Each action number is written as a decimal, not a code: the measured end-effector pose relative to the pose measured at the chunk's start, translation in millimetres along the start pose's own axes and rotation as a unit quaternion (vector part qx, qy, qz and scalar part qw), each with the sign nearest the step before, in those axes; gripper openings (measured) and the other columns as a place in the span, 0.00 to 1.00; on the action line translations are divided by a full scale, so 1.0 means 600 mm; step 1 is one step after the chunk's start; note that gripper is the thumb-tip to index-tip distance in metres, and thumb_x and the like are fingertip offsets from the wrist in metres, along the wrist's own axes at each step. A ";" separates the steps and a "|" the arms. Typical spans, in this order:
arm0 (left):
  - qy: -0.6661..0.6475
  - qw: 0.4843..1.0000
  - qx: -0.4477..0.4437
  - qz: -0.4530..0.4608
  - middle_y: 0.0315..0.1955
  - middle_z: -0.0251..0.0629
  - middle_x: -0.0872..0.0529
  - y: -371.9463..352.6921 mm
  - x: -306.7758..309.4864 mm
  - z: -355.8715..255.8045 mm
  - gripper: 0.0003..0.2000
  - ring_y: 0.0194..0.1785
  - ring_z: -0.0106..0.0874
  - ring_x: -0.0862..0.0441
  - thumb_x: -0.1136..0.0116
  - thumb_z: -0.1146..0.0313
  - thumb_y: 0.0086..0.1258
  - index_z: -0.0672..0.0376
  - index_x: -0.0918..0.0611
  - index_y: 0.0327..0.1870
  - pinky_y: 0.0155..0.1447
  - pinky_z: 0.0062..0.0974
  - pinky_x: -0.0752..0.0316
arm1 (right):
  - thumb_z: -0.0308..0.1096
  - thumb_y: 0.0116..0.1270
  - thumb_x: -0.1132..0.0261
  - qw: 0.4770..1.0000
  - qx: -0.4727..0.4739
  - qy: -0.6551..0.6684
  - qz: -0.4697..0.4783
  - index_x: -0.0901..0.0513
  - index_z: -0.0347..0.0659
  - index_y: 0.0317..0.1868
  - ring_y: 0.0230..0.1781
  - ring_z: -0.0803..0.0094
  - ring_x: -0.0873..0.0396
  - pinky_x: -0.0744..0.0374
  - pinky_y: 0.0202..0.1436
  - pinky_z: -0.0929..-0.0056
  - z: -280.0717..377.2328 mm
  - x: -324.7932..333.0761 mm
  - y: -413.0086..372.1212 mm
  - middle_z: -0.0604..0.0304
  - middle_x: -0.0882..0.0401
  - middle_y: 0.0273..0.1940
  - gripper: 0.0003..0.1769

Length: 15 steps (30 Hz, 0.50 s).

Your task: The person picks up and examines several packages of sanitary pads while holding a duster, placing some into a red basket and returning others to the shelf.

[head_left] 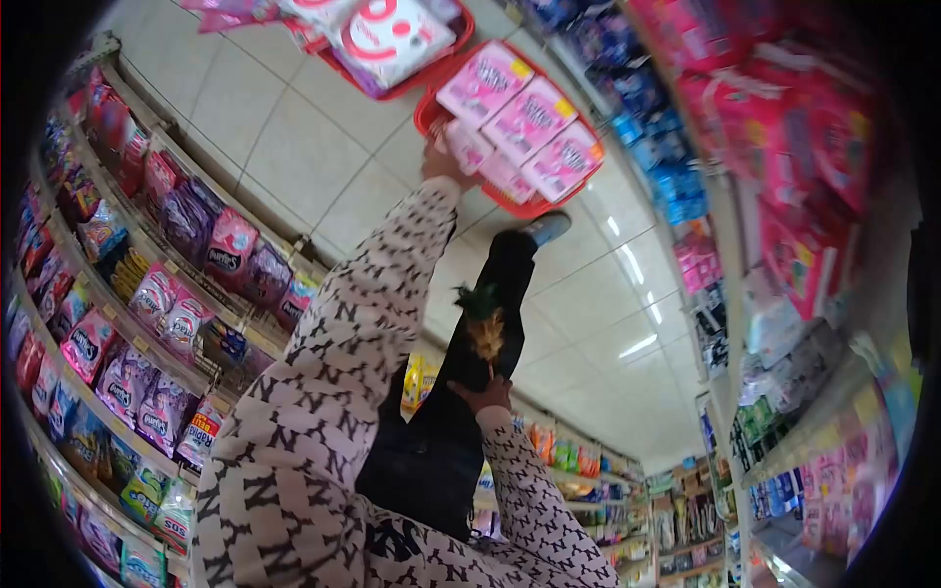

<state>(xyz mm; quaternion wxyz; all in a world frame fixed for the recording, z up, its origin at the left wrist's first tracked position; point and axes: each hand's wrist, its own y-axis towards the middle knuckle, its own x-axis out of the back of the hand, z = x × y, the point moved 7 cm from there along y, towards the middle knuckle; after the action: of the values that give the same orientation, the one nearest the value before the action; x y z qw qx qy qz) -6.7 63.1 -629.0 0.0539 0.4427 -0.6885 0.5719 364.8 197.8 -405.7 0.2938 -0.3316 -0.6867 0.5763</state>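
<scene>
two hands are in view; where is the left?

the left hand [449, 165] is at the lower-left edge of the red basket [530, 209], which serves as reference for all positions.

state of its fingers?

partly bent, at a smaller pink pack [467, 144] by the basket's rim. the grip is partly hidden; i cannot tell whether they are closed on it.

contents of the basket?

large pink packs [530, 120] lying face up side by side, with yellow-orange corners.

and the right hand?

the right hand [483, 395] is well below the basket, against a black trouser leg [515, 274]. its fingers are bent. a tufted object [486, 338], green above and tan below, shows between that hand and the basket; i cannot tell whether it is held.

surroundings?

a second red basket [397, 95] is just beside the first, up and left, bearing a white pack [431, 41] with a smiling design. a shoe [552, 227] is just below the reference basket. shelves of packets [232, 240] line the left, well apart from it.
</scene>
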 end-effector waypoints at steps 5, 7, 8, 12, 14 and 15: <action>0.245 0.955 0.042 -0.162 0.69 0.52 0.42 0.060 -0.079 -0.006 0.66 0.72 0.47 0.42 0.23 0.45 0.40 0.57 0.59 0.76 0.70 0.50 0.43 | 0.70 0.34 0.24 0.998 -0.058 -0.005 -0.030 0.32 0.31 0.59 0.61 0.45 0.30 0.26 0.61 0.55 0.003 -0.027 0.008 0.39 0.36 0.61 0.60; 0.248 0.948 0.009 -0.201 0.64 0.50 0.34 0.062 -0.076 -0.003 0.59 0.69 0.44 0.36 0.26 0.51 0.44 0.60 0.53 0.74 0.66 0.48 0.38 | 0.71 0.34 0.24 0.997 -0.073 -0.004 -0.016 0.32 0.28 0.59 0.60 0.45 0.30 0.26 0.61 0.55 -0.004 -0.039 0.018 0.39 0.35 0.60 0.62; 0.207 0.959 -0.007 -0.193 0.63 0.50 0.33 0.052 -0.068 -0.001 0.56 0.67 0.44 0.34 0.27 0.53 0.46 0.59 0.52 0.74 0.65 0.48 0.37 | 0.71 0.34 0.24 0.997 -0.077 -0.002 -0.016 0.32 0.28 0.58 0.60 0.45 0.29 0.26 0.60 0.55 0.001 -0.038 0.020 0.39 0.34 0.59 0.62; 0.108 0.979 -0.087 -0.147 0.56 0.48 0.29 -0.018 -0.012 -0.015 0.51 0.62 0.46 0.30 0.32 0.61 0.51 0.54 0.52 0.75 0.66 0.47 0.37 | 0.71 0.32 0.24 0.997 -0.060 0.013 -0.046 0.32 0.27 0.57 0.58 0.46 0.28 0.25 0.59 0.55 -0.037 -0.031 -0.001 0.41 0.32 0.56 0.62; 0.172 0.977 -0.090 -0.094 0.63 0.48 0.35 -0.066 0.004 -0.005 0.56 0.67 0.45 0.35 0.27 0.56 0.48 0.53 0.53 0.76 0.67 0.47 0.38 | 0.71 0.32 0.24 0.992 -0.043 0.028 -0.119 0.31 0.28 0.57 0.57 0.48 0.27 0.26 0.59 0.55 -0.076 -0.029 -0.011 0.42 0.32 0.55 0.62; 0.173 0.980 -0.070 -0.075 0.65 0.50 0.38 -0.085 0.016 -0.001 0.59 0.70 0.45 0.39 0.24 0.52 0.45 0.54 0.53 0.75 0.68 0.47 0.38 | 0.72 0.31 0.24 0.986 -0.029 0.038 -0.162 0.31 0.28 0.57 0.57 0.48 0.27 0.26 0.59 0.54 -0.084 -0.010 -0.011 0.43 0.32 0.55 0.62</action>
<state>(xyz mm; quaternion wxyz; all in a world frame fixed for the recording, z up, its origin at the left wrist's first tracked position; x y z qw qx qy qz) 21.6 60.8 -585.4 0.2453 0.3825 -0.6722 0.5846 407.3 222.1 -390.9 0.3993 -0.2461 -0.7363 0.4877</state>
